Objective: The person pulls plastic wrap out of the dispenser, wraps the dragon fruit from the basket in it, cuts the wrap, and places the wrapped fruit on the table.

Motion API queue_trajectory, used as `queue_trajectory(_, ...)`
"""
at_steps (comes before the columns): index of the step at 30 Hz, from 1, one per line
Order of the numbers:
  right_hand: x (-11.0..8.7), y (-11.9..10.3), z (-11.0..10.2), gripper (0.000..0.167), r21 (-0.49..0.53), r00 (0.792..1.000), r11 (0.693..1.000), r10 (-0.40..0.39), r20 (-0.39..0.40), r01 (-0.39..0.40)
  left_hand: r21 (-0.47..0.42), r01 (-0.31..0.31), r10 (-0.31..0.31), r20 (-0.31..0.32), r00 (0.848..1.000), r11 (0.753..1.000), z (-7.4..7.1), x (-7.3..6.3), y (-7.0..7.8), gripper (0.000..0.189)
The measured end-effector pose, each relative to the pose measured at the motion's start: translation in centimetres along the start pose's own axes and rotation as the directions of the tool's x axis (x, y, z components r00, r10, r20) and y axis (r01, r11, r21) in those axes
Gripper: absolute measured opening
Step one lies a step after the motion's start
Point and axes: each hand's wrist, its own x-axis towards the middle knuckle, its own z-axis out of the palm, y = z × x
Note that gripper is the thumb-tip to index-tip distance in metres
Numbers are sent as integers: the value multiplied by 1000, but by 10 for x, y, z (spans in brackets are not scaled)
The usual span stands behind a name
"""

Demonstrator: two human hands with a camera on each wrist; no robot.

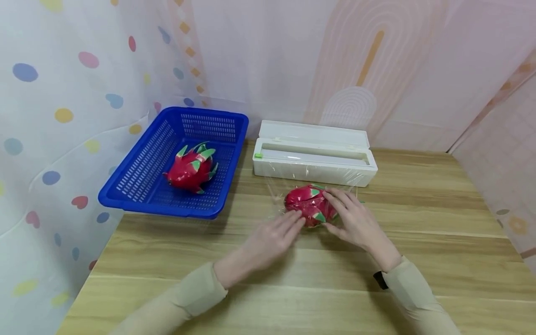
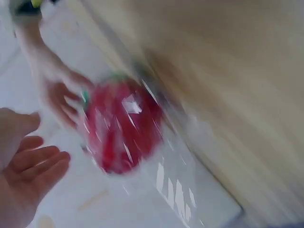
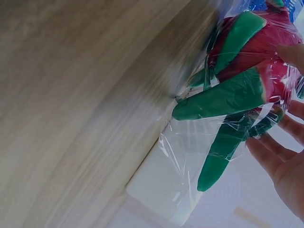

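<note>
A red dragon fruit (image 1: 302, 197) with green scales lies on the table in front of a white cling film dispenser (image 1: 314, 172). Clear cling film (image 3: 183, 147) covers the fruit and stretches back to the dispenser. My left hand (image 1: 274, 235) is at the fruit's near left side, its fingers extended; the left wrist view shows a small gap between this hand (image 2: 31, 166) and the blurred fruit (image 2: 123, 126). On the fruit's right side, the fingers of my right hand (image 1: 356, 218) touch the wrapped, green-scaled end, lying fairly straight with the thumb apart.
A blue plastic basket (image 1: 167, 211) stands at the left with a second dragon fruit (image 1: 190, 170) inside. The dispenser's lid (image 1: 314, 133) is raised against the patterned curtain (image 1: 268, 60). Wooden tabletop (image 1: 439, 223) extends right and toward the front.
</note>
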Motion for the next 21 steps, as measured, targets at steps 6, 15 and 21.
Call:
queue_trajectory(6, 2, 2, 2, 77, -7, 1000, 1000, 7, -8, -7, 8, 70, -69, 289, 955, 998, 10, -3, 21, 57)
queue_trajectory(15, 10, 4, 5, 74, -5, 999, 999, 50, 8, -50, 74, 162, -175, 222, 959, 984, 28, -3, 22, 54)
queue_trajectory(21, 15, 5, 5, 71, -4, 995, 996, 90, 49, -90, 52, 281, -286, 163, 944, 958, 34, 6, 18, 72)
